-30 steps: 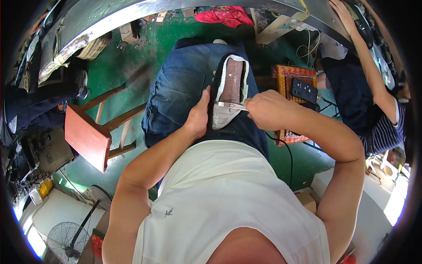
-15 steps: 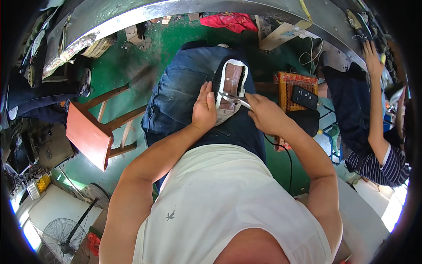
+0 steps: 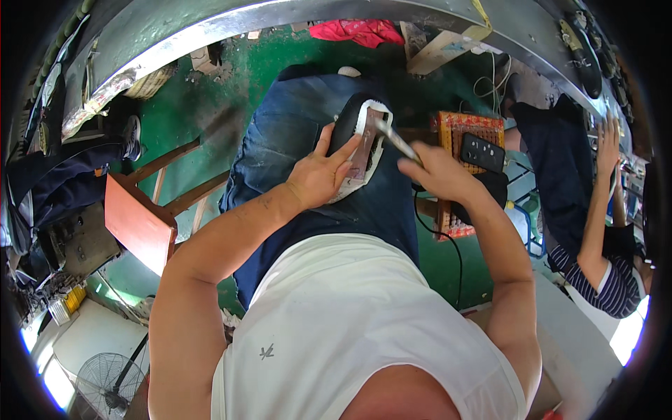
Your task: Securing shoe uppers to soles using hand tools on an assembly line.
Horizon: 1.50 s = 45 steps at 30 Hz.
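Observation:
A dark shoe upper on a last [image 3: 341,133] lies bottom-up across my jean-covered thighs. A white folded edge rings its brown insole [image 3: 364,155]. My left hand [image 3: 313,171] holds the shoe's left side, with its index finger stretched onto the white edge and the thumb near the insole. In my right hand [image 3: 442,171] are metal pincers [image 3: 399,142], gripped by the handles. Their head is raised to the shoe's upper right edge and smeared by motion, so contact cannot be made out.
A wooden stool [image 3: 143,220] stands left of my legs. To the right, a phone [image 3: 483,152] rests on a woven-topped seat [image 3: 455,126], with a black cable [image 3: 458,259] below. A metal bench edge [image 3: 280,21] curves ahead. Another person in a striped shirt [image 3: 595,280] works at far right.
The pincers have moved from the middle of the insole to the shoe's upper right edge. My left hand has shifted from lying flat alongside to pressing its index finger over the edge.

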Each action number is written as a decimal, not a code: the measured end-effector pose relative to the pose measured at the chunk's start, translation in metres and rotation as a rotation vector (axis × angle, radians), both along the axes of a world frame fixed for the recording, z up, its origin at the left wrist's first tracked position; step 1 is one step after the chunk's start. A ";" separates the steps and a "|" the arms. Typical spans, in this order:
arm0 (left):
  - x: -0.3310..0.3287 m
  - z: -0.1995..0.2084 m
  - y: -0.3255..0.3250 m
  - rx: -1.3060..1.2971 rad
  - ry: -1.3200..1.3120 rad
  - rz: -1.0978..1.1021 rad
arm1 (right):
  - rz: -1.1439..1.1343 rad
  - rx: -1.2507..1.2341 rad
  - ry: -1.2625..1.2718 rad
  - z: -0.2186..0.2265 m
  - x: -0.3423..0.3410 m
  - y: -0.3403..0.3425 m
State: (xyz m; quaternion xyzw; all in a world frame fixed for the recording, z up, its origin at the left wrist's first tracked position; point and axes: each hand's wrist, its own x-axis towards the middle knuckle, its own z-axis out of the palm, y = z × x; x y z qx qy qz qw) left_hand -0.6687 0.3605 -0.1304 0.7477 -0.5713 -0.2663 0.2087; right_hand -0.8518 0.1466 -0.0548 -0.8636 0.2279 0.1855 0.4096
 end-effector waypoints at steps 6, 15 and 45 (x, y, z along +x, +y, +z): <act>0.003 0.026 -0.018 0.219 -0.058 -0.110 | 0.039 -0.251 -0.100 -0.053 0.023 0.009; -0.022 -0.023 0.030 -0.019 0.492 0.425 | -0.057 0.018 -0.234 -0.024 0.010 0.034; -0.006 0.016 -0.003 -0.304 0.145 0.397 | 0.062 0.069 -0.396 -0.008 -0.010 0.020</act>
